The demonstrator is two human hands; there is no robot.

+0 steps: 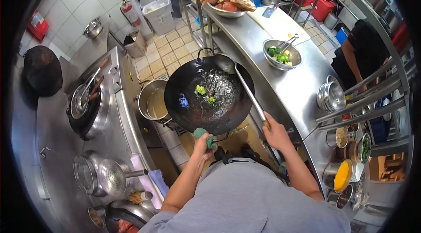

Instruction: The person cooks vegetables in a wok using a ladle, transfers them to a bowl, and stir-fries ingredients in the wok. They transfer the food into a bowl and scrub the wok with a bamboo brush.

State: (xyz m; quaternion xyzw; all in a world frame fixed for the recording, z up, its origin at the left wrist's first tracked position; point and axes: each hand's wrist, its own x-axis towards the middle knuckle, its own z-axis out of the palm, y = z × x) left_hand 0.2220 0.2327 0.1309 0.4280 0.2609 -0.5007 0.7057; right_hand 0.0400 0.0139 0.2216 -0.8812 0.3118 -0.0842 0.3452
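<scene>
Left fingers (202, 145) clamp crumpled cloth (211, 143) at round wok (184, 112); right fingers (270, 130), wood-handled ladle (247, 89)

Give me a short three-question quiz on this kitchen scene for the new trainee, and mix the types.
1. Multiple choice: what does the right grip hold?
a) a whisk
b) a ladle
c) a knife

2. True or false: the green cloth is in the right grip.

3. Fill in the missing word: green vegetable pieces lie in the wok, and more vegetables sit in a metal ____ on the steel counter.

Key:
1. b, by its long handle.
2. False; it is in the left grip, at the near edge of the wok.
3. bowl
</scene>
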